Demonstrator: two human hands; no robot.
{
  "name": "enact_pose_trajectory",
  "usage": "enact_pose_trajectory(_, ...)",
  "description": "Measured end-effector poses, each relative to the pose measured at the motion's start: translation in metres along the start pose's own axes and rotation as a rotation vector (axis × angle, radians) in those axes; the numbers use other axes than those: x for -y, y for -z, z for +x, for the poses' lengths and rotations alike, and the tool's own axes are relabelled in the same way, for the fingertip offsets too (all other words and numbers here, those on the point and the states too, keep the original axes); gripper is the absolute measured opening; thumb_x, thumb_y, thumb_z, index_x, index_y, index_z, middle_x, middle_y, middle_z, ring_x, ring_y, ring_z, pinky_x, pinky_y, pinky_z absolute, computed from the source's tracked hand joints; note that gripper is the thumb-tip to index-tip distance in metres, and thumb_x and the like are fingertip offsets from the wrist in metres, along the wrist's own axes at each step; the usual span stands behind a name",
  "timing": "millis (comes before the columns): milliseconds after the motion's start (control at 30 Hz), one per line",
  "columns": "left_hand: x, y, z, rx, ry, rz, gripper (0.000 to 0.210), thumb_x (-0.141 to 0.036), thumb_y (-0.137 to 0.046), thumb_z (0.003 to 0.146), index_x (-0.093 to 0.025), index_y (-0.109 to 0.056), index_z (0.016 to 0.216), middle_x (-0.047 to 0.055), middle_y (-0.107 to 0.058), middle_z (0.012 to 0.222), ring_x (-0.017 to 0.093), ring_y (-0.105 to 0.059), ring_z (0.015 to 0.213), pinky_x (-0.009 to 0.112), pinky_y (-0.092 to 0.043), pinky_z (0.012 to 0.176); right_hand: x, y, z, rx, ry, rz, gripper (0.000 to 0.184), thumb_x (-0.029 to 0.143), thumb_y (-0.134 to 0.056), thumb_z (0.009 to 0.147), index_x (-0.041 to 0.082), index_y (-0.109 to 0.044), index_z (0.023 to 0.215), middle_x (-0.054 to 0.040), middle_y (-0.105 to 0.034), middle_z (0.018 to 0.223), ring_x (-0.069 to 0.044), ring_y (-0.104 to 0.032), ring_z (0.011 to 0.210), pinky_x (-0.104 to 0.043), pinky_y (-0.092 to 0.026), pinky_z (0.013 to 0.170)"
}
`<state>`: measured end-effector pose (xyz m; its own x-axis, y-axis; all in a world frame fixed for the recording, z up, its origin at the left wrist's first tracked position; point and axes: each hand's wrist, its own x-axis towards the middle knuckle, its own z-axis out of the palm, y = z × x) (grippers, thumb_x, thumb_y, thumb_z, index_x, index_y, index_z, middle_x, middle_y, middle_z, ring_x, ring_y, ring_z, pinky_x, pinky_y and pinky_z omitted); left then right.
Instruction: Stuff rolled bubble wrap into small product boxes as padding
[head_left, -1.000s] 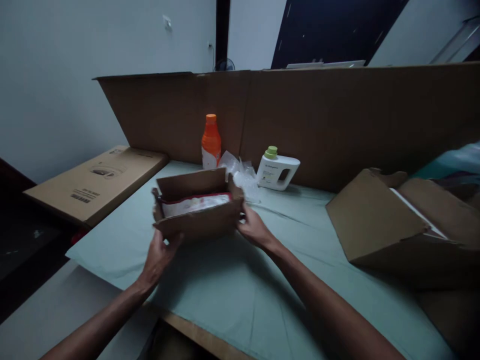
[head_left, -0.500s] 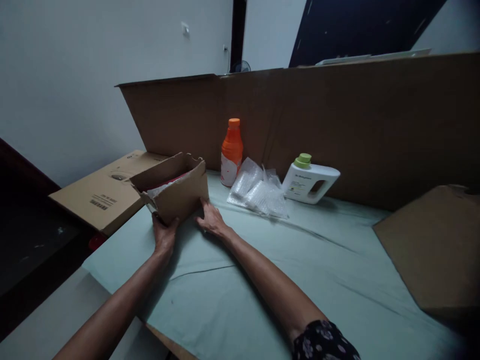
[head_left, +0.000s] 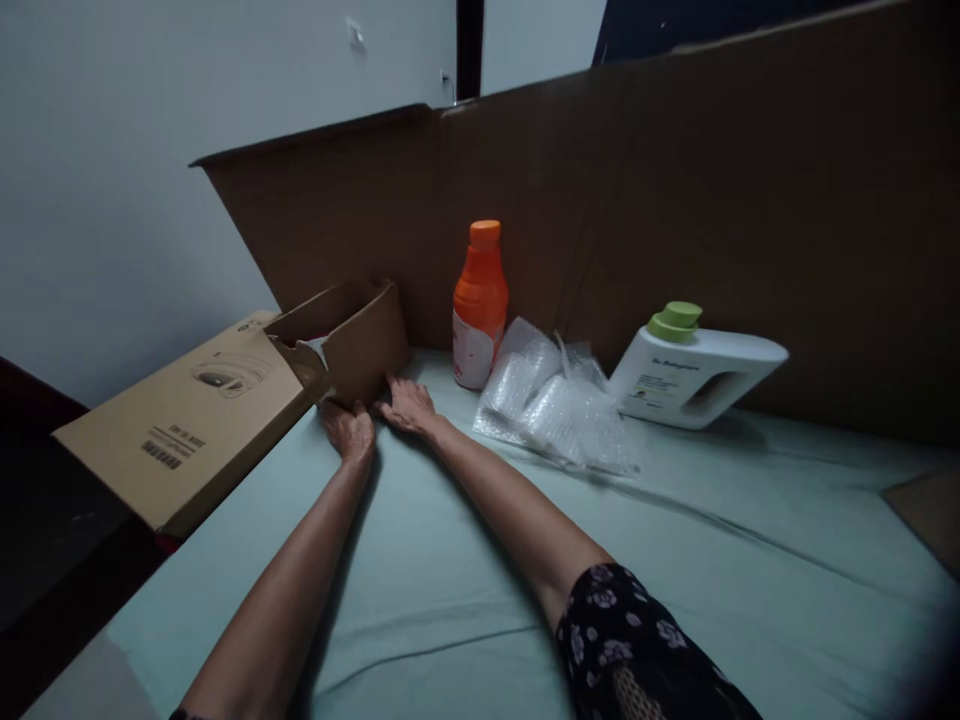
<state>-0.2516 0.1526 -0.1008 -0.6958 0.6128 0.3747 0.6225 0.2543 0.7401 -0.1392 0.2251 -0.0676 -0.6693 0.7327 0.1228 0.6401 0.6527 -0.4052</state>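
Note:
An open-topped brown cardboard box (head_left: 366, 340) stands at the far left of the cloth, against the cardboard wall. White and a bit of red show inside it. My left hand (head_left: 349, 430) is closed at the box's lower front left corner, its thumb toward the front and its other fingers partly hidden. At the lower front edge, my right hand (head_left: 409, 405) holds the box with its fingertips against the face. To the right stands an orange bottle (head_left: 480, 300) with a white label. Clear bubble wrap (head_left: 555, 405) lies beside it.
A white jug (head_left: 697, 375) with a green cap stands right of the bubble wrap. The tall cardboard wall (head_left: 675, 200) runs along the back. A flat printed carton (head_left: 187, 410) lies at the left edge. Another cardboard piece (head_left: 930, 510) is at the far right.
Both hands have moved the cardboard box farther back, toward the wall and next to the flat carton. The view has come closer and tilted down.

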Motion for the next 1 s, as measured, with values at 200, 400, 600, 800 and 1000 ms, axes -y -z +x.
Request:
enact_pose_trajectory(200, 0.005, -0.008, 0.013, -0.073, 0.196, 0.052, 0.047, -0.035, -0.052, 0.095, -0.008, -0.053, 0.134, 0.029, -0.061, 0.131, 0.047, -0.051, 0.133, 0.071, -0.033, 0.109, -0.012, -0.012, 0.027, -0.042, 0.023, -0.04, 0.074, 0.047, -0.049, 0.097, 0.01, -0.031, 0.158, -0.0194, -0.055, 0.148, -0.03, -0.049, 0.134, -0.041, -0.032, 0.109)
enact_pose_trajectory(400, 0.005, -0.006, 0.014, -0.168, 0.168, 0.007, 0.084, -0.037, -0.066, 0.082, -0.005, -0.03, 0.151, 0.031, -0.037, 0.156, 0.042, -0.032, 0.15, 0.059, -0.029, 0.12, -0.014, -0.017, 0.026, -0.075, 0.051, -0.086, 0.068, 0.048, -0.043, 0.1, 0.011, -0.035, 0.156, -0.019, -0.054, 0.148, -0.031, -0.048, 0.134, -0.043, -0.033, 0.108)
enact_pose_trajectory(600, 0.008, 0.012, 0.042, -0.207, 0.039, -0.044, 0.111, -0.041, -0.08, 0.068, -0.011, -0.019, 0.156, 0.027, -0.027, 0.163, 0.039, -0.023, 0.155, 0.055, -0.019, 0.126, -0.014, -0.018, 0.022, -0.089, 0.065, -0.115, 0.065, 0.05, -0.045, 0.099, 0.012, -0.044, 0.152, -0.0187, -0.058, 0.144, -0.032, -0.048, 0.132, -0.043, -0.033, 0.107)
enact_pose_trajectory(800, 0.001, 0.019, 0.056, -0.147, -0.002, -0.078, 0.122, -0.033, -0.084, 0.058, -0.002, -0.017, 0.156, 0.031, -0.032, 0.158, 0.041, -0.03, 0.15, 0.051, -0.025, 0.125, -0.014, -0.017, 0.022, -0.078, 0.06, -0.12, 0.067, 0.051, -0.046, 0.098, 0.015, -0.041, 0.155, -0.0164, -0.059, 0.143, -0.03, -0.047, 0.134, -0.041, -0.032, 0.107)
enact_pose_trajectory(1000, -0.015, 0.053, 0.055, -0.165, -0.091, -0.035, 0.118, -0.034, -0.082, 0.06, -0.014, -0.019, 0.157, 0.023, -0.035, 0.157, 0.043, -0.031, 0.148, 0.058, -0.025, 0.123, -0.013, -0.01, 0.02, -0.076, 0.048, -0.096, 0.065, 0.047, -0.05, 0.097, 0.013, -0.043, 0.152, -0.0172, -0.059, 0.144, -0.031, -0.053, 0.128, -0.041, -0.035, 0.104)
